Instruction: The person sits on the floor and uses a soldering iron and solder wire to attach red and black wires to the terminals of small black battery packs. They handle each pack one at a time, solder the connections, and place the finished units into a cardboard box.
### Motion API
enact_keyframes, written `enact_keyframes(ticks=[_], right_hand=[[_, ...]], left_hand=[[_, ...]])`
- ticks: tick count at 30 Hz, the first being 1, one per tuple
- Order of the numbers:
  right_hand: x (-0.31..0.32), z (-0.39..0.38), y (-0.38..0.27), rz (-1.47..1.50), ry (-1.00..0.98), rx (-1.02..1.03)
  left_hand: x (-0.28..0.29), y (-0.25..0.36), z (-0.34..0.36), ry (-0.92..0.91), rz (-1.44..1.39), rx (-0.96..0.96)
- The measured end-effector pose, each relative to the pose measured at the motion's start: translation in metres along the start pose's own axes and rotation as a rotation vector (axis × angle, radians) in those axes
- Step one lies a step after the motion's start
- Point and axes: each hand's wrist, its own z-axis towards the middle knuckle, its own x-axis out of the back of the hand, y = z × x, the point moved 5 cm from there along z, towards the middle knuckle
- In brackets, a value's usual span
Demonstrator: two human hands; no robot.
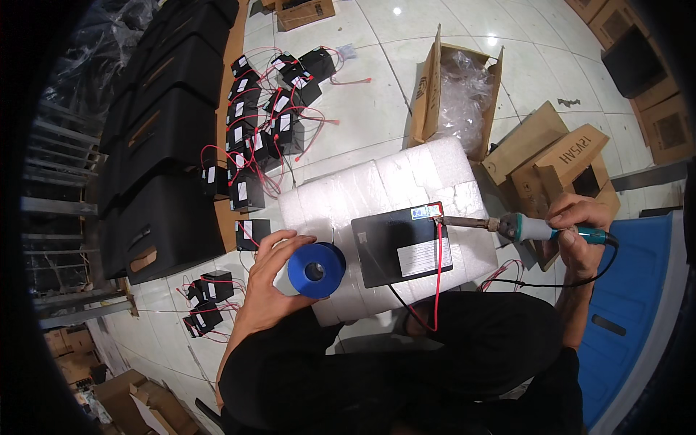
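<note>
Battery (388, 250): black plastic box, flat smooth face up, edges squared, long axis roughly left to right, right end slightly farther from the wearer. Location: on the foam block, between the two hands. Its far right corner, with the red wire (439, 275) joined there, lies to the left of the right hand (580, 228); the soldering iron (533, 228) bridges that gap, tip at the corner, contact too fine to confirm.

Right hand: clamped on the iron's teal handle, well apart from the battery. Iron: pale collar, dull metal barrel, black cord.

Left hand (268, 283): nearer to the battery's body, just off its left side; fingers curled round a spool (330, 267), blue plastic flange facing up, round centre hole.

White label (426, 257): paper, rectangular, on the battery's near right part. Black wire (406, 304): thin, flexible, off the near edge.

Foam block (326, 210): white, grainy, seamed, under clear shiny film.

Beyond: smaller batteries (243, 138), black, with red leads, on the left; open carton (428, 101), brown cardboard, crinkled clear plastic inside; floor (370, 80), glossy pale tiles.
</note>
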Motion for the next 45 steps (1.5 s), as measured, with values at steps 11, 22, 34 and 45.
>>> enact_keyframes(ticks=[11,22,34,45], right_hand=[[0.001,0.003,-0.009,-0.123,-0.121,0.039],[0.001,0.007,-0.011,-0.050,-0.135,0.006],[-0.001,0.009,-0.012,-0.060,-0.118,0.009],[-0.006,0.004,-0.005,0.106,-0.053,-0.051]], left_hand=[[-0.003,-0.011,0.001,0.058,-0.037,-0.147],[0.036,0.039,0.004,0.103,-0.325,-0.090],[0.005,0.128,0.034,-0.315,-0.042,-0.774],[-0.041,0.179,0.000,-0.183,0.676,-1.222]])
